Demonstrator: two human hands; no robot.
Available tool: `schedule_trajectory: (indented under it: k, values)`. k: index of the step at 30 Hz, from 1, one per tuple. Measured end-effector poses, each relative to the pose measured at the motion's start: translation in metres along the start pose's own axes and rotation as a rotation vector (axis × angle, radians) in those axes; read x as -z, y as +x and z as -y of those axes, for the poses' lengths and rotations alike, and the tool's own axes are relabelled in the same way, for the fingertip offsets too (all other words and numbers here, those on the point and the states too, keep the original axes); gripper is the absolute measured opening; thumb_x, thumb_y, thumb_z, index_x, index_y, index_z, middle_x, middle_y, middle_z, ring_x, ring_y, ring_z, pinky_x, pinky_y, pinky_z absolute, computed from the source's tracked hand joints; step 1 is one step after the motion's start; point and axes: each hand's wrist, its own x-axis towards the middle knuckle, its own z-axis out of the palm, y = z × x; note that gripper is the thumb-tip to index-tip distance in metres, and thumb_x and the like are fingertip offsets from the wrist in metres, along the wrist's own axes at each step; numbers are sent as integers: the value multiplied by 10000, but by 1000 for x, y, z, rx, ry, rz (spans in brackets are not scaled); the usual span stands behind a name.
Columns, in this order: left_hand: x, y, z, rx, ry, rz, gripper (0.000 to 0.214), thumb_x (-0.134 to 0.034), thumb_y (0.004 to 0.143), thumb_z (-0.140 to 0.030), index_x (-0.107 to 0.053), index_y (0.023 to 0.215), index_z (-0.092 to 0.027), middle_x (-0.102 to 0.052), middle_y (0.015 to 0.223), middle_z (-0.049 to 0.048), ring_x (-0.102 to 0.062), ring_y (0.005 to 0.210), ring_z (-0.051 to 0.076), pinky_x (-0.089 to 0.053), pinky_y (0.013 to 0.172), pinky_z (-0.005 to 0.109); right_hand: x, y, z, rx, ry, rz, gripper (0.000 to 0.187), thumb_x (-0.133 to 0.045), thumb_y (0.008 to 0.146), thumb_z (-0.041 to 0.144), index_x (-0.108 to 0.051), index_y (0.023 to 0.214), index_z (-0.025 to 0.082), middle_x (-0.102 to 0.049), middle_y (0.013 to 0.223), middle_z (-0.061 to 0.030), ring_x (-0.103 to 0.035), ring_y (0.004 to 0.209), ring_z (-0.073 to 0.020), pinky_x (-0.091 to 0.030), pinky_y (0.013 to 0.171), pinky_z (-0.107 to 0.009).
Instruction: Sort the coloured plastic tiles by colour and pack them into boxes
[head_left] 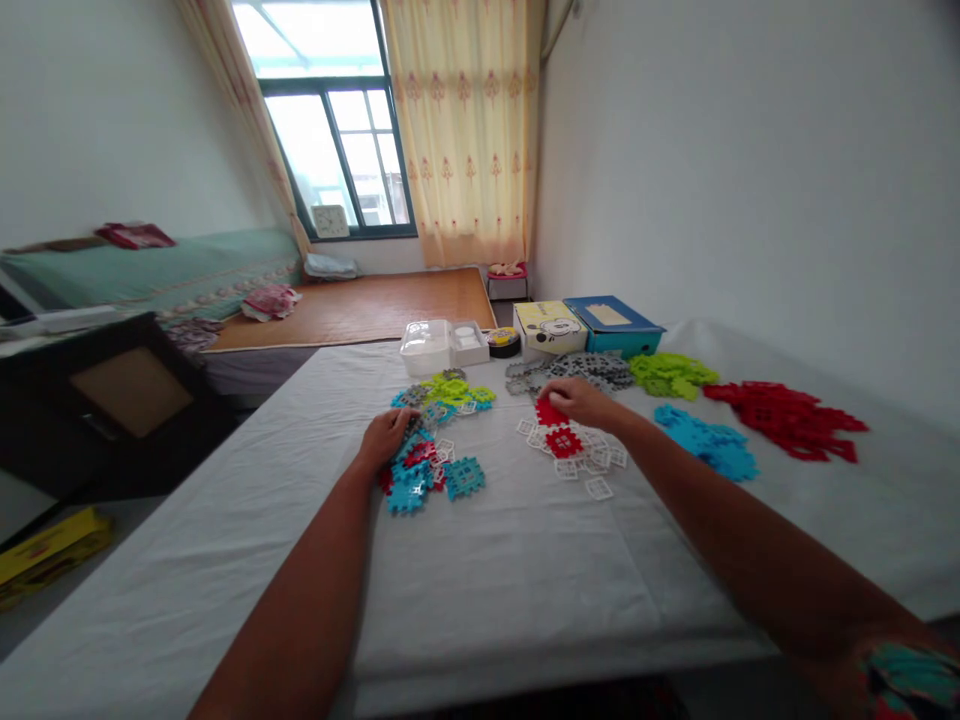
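My right hand (pixel 576 400) pinches a red toothed-edge plastic building piece (pixel 551 411). Another red piece (pixel 564 442) lies just below it, on a loose spread of small white lattice pieces (pixel 592 457). At the left, my left hand (pixel 386 438) rests with curled fingers at the edge of a mixed pile. Blue pieces (pixel 409 488), lime green pieces (pixel 448 386), red and grey ones lie in that pile. A grey piece shows at the left fingertips, but whether they grip it is partly hidden. One blue square piece (pixel 464 477) lies at the pile's right side.
Sorted heaps of grey (pixel 589 370), lime green (pixel 673 375), blue (pixel 706 441) and red pieces (pixel 795 412) lie to the right. Behind stand a clear plastic box (pixel 425 347), a roll of tape (pixel 504 343), a yellow box (pixel 550 329) and a blue box (pixel 615 325). A wall borders the right.
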Motion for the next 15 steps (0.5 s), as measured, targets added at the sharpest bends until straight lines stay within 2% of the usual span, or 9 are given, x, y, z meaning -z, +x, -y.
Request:
schedule_trajectory:
  k: [3, 6, 10, 13, 15]
  values:
    - [2, -1, -4, 15, 18, 3, 519, -326, 859, -508, -736, 985, -215, -740, 1017, 55, -650, 963, 222, -470, 885, 321, 16, -20, -34, -114, 157, 195, 363, -538, 833, 374, -684, 1059, 130, -650, 680, -16, -516, 526, -115, -376, 486, -218]
    - [4, -2, -9, 15, 37, 3, 524, -327, 850, -506, -738, 973, -204, -741, 1006, 61, -653, 952, 228, -474, 867, 321, 7, -32, -50, -143, 162, 242, 411, -680, 717, 444, -729, 979, 131, -668, 688, -26, -542, 571, -128, -384, 514, -225]
    - [5, -2, -11, 39, 35, 7, 531, -327, 844, -520, -734, 982, -207, -743, 1007, 55, -654, 955, 228, -475, 875, 317, -8, -33, -53, -132, 190, 170, 345, -718, 683, 433, -746, 880, 151, -690, 755, -34, -578, 672, -148, -403, 569, -231]
    - [4, -1, -9, 54, 26, 6, 548, -330, 838, -542, -730, 997, -204, -739, 1032, 52, -650, 978, 229, -469, 900, 316, -11, -31, -51, -113, 244, 68, 284, -698, 708, 370, -720, 882, 147, -686, 835, -37, -577, 708, -137, -421, 596, -228]
    - [4, 0, -7, 54, 26, 5, 552, -333, 833, -552, -729, 1002, -206, -739, 1033, 47, -652, 981, 230, -470, 904, 315, -10, -31, -47, -131, 305, 44, 253, -687, 708, 332, -697, 873, 140, -678, 837, -32, -564, 674, -119, -421, 582, -222]
